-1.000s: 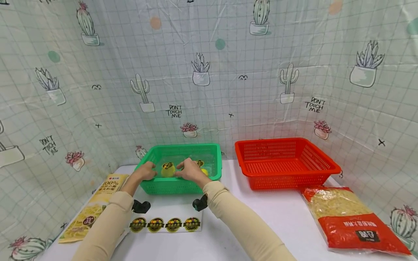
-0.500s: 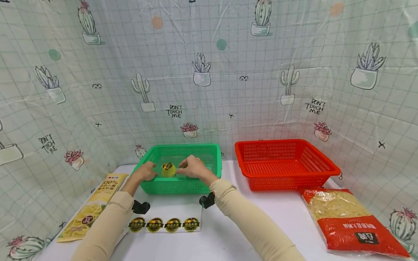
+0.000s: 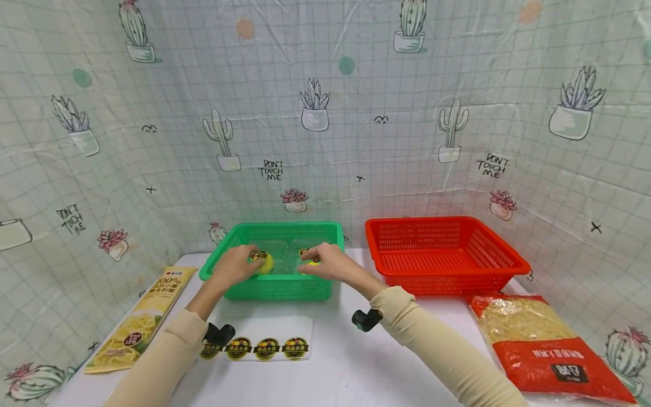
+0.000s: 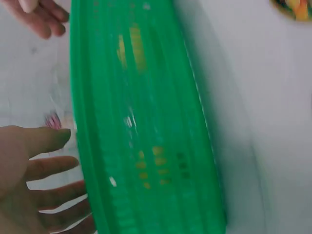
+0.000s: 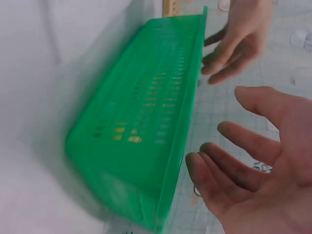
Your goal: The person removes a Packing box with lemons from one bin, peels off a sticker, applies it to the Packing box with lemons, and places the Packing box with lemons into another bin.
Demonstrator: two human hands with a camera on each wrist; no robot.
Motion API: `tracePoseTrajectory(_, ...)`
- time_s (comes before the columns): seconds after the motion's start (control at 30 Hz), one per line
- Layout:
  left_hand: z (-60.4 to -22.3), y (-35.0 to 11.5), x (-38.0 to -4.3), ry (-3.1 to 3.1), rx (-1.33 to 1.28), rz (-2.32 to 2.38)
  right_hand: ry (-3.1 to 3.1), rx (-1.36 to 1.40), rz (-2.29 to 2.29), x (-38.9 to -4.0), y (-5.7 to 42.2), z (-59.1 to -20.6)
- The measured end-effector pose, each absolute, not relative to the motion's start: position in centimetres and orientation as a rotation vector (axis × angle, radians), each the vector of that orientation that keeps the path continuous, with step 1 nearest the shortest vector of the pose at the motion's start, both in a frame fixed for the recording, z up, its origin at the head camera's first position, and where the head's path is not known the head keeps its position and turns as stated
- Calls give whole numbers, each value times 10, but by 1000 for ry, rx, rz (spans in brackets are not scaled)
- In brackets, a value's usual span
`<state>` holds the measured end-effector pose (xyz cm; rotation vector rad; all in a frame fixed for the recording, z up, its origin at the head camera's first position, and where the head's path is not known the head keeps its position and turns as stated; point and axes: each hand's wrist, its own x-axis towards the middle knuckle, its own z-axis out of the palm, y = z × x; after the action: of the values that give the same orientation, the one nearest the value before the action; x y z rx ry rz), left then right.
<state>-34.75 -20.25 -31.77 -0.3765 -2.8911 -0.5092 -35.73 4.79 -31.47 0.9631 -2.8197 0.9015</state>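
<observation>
My left hand (image 3: 235,265) hovers over the front left of the green basket (image 3: 277,289), its fingers spread and holding nothing. Over the basket's front right is my right hand (image 3: 329,262), fingers loosely bent and apart. Inside the basket sit clear plastic boxes, each with a round black-and-gold sticker (image 3: 259,255) on top. A round yellow thing (image 3: 265,264) shows in the left box; more yellow shows under my right hand. In the left wrist view, my left fingers (image 4: 51,168) reach the basket's rim. In the right wrist view, my right fingers (image 5: 243,139) stand apart from it.
A white sheet (image 3: 285,326) with a row of round stickers lies in front of the green basket. To the right stands a red basket (image 3: 427,261). A yellow noodle packet (image 3: 144,322) lies at the left, a red-and-clear pasta bag (image 3: 551,347) at the right.
My right hand has moved right, away from the left box. My left hand has lifted slightly and shifted right over the basket. The boxes remain inside.
</observation>
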Motion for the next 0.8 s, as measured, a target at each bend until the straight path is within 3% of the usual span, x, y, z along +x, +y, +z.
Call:
tracePoseTrajectory(0.33, -335, -165, -303, -2667, -578, -445, -2758, 904, 807, -314, 112, -322)
tracePoseTrajectory(0.53, -348, -152, -280, -2573, -666, -434, -2815, 695, 672, -290, 152, -332)
tracePoseTrajectory(0.8, -361, -152, -251, -2697, -609, -313, -2910, 506, 505, -263, 192, -345)
